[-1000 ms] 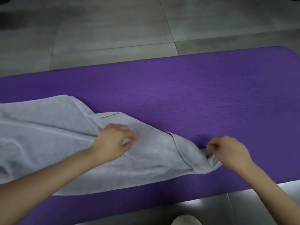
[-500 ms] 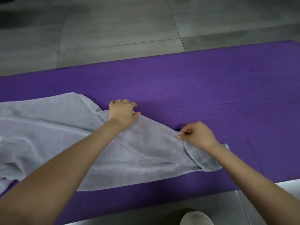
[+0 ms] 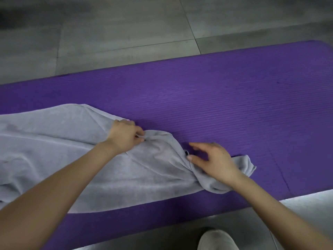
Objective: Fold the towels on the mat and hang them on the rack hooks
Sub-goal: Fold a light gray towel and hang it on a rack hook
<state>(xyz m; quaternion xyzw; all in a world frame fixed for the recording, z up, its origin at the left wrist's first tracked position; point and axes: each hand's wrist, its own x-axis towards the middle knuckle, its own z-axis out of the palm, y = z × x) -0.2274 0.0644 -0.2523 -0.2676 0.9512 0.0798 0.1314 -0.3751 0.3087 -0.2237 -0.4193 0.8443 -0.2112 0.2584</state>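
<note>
We look down on a purple mat point(image 3: 225, 98) that runs across the middle of the frame on a grey tiled floor point(image 3: 117, 29), its rounded end at the upper right. A pale grey towel point(image 3: 54, 152) lies on the mat, filling the left half of the frame and running off the left edge; it is rumpled, with long creases, and narrows toward the centre right, where it bunches into a twisted end point(image 3: 241, 170) lying on the mat at right of centre. Our left hand point(image 3: 124, 137) sits near the middle of the frame on the towel's far edge, fingers curled and thumb closed against them, pinching a small ridge of cloth between them. Our right hand point(image 3: 214, 159) is lower and to the right, over the bunched part of the towel; its fingers are spread and loosely curved, the fingertips pointing left, the thumb tip touching or just beside the cloth, and the heel of the hand resting on the twisted end. We cannot tell whether anything is gripped under that palm. Both bare forearms reach in from the bottom corners. At the bottom edge, right of centre, the toe of a pale shoe point(image 3: 216, 239) stands on the floor just in front of the mat's near edge.
</note>
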